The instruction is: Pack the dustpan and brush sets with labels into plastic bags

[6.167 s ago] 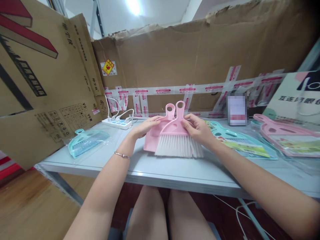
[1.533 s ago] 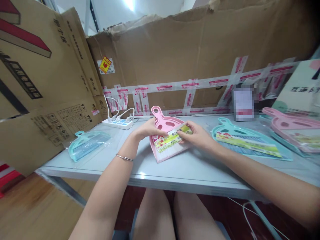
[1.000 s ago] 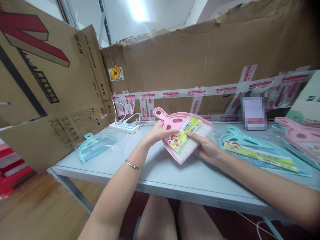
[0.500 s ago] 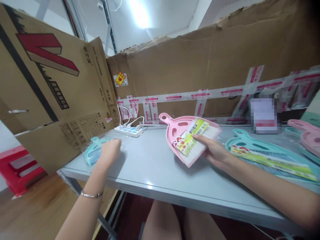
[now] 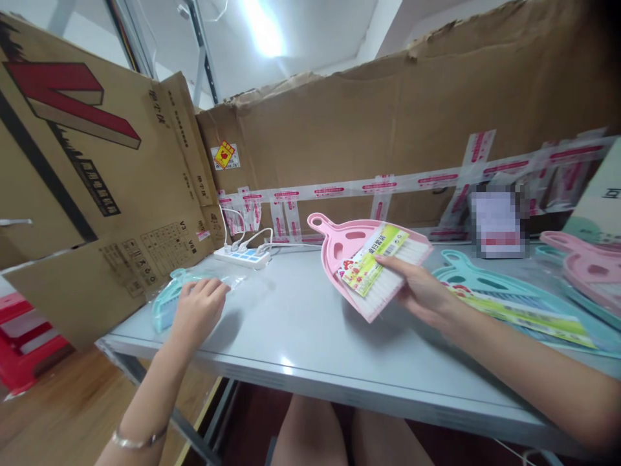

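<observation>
My right hand (image 5: 424,291) grips a pink dustpan (image 5: 334,249) by its lower right side, thumb on the front. A white-bristled brush (image 5: 412,255) and a yellow-green printed card (image 5: 373,262) lie across the pan. It is held tilted above the table, handle to the upper left. Over at the left, my left hand (image 5: 201,307) hovers at a teal dustpan (image 5: 167,301) in a clear plastic bag (image 5: 235,281). Its fingers are bent and slightly apart; the palm side is hidden, and I see nothing gripped in it.
Teal dustpan sets (image 5: 514,298) and another pink dustpan (image 5: 589,262) lie at the right of the grey table (image 5: 291,323). A power strip (image 5: 242,257) with plugs sits at the back. Cardboard walls (image 5: 334,139) border the table. A red stool (image 5: 29,343) stands at the lower left.
My left hand has loosened from a fist, its fingers now slightly spread beside the bagged teal dustpan. The right hand still holds the pink dustpan almost unmoved. The view has shifted a little.
</observation>
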A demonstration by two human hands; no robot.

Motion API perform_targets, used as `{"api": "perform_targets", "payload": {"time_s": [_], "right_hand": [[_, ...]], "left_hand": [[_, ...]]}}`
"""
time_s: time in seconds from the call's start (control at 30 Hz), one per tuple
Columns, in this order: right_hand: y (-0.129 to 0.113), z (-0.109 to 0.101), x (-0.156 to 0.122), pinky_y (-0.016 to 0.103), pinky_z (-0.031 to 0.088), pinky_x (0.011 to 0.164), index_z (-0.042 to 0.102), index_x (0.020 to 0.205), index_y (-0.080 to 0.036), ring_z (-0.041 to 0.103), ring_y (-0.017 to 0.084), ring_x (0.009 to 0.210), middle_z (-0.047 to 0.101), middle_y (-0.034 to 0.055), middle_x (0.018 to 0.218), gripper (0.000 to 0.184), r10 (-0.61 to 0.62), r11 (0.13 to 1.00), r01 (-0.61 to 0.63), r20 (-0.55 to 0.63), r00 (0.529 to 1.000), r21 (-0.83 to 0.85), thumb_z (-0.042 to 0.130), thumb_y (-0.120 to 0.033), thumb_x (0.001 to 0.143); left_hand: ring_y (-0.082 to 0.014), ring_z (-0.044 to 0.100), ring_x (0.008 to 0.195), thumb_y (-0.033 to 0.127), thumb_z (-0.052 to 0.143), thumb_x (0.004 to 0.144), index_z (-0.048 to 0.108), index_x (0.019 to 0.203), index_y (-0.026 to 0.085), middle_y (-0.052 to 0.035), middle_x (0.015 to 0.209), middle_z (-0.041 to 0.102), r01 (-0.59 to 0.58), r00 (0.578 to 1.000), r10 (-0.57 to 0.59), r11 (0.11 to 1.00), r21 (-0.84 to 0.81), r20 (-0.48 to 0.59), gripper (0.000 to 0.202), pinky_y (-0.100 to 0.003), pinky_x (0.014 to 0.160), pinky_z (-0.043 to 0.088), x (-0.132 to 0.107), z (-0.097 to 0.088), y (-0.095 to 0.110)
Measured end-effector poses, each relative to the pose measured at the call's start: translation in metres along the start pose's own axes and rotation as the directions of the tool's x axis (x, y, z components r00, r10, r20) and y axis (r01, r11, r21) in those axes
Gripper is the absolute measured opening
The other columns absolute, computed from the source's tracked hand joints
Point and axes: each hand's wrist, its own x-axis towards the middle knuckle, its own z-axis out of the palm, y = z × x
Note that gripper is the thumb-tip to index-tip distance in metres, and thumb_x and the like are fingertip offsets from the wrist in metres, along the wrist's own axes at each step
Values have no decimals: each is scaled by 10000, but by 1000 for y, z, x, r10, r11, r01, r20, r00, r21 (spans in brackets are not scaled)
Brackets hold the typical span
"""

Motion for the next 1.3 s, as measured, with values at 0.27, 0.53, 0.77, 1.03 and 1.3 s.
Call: {"api": "perform_targets", "payload": {"time_s": [0.27, 0.53, 0.77, 1.03, 1.3], "right_hand": [[-10, 4, -8, 337, 600, 727, 618, 1061, -221, 677, 224, 874, 697, 43, 1031, 352, -58, 997, 59, 28, 998, -54, 651, -123, 724], [-6, 0, -4, 325, 599, 720, 620, 1065, -211, 674, 216, 879, 691, 45, 1049, 349, -14, 997, 13, -19, 1000, -71, 656, -122, 730], [-12, 3, -14, 336, 594, 754, 622, 1070, -222, 676, 221, 887, 696, 43, 1037, 351, 8, 999, -9, -10, 1000, -51, 636, -120, 735], [-1, -35, -54, 387, 603, 678, 638, 984, -207, 690, 285, 810, 708, 99, 973, 334, 207, 975, -212, -76, 975, -70, 713, -152, 663], [7, -30, -70, 381, 593, 742, 617, 1070, -166, 681, 283, 867, 696, 119, 1010, 402, 281, 954, -286, -61, 958, -95, 720, -135, 682]], "left_hand": [[-202, 562, 1054, 61, 356, 829, 652, 919, 274, -11, 1028, 695, -227, 973, 224, 889, -397, -54, 375, -405, 899, 329, -19, 1, 22], [-232, 496, 1155, 263, 409, 864, 527, 1196, 214, -83, 1241, 581, -135, 983, 178, 849, -511, 36, 356, -412, 949, 365, -3, -34, 56], [-247, 623, 841, 155, 394, 867, 638, 813, 148, -96, 873, 668, -128, 916, 179, 979, -159, 360, 250, -360, 717, 436, 15, -36, 86], [-198, 610, 804, 184, 365, 903, 597, 810, 173, -72, 831, 640, 3, 988, 21, 987, -159, 151, 250, -268, 593, 402, 41, -30, 104], [-148, 556, 664, 139, 437, 883, 560, 721, 165, -33, 704, 591, -205, 923, 123, 958, -198, -364, 205, -242, 546, 384, 47, -32, 139]]}}
